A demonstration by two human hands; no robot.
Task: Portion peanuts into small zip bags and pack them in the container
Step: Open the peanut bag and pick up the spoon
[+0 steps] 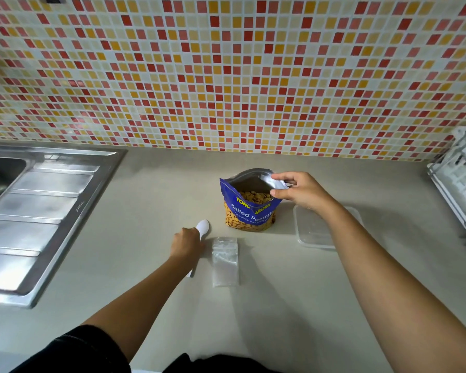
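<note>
Here, right hand [303, 193] fingers pinching peanut bag [249, 211] rim, left hand [186, 242] fingers curled round spoon [203, 226], zip bag [225, 262] just beside

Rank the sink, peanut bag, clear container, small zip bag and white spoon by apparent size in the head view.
1. steel sink
2. salted peanuts bag and clear plastic container: these look alike, and the container is partly hidden by the right arm
3. small zip bag
4. white spoon, partly under the left hand

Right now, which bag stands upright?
The blue Salted Peanuts bag, its mouth pinched by the right hand; the clear zip bag lies flat.
</note>
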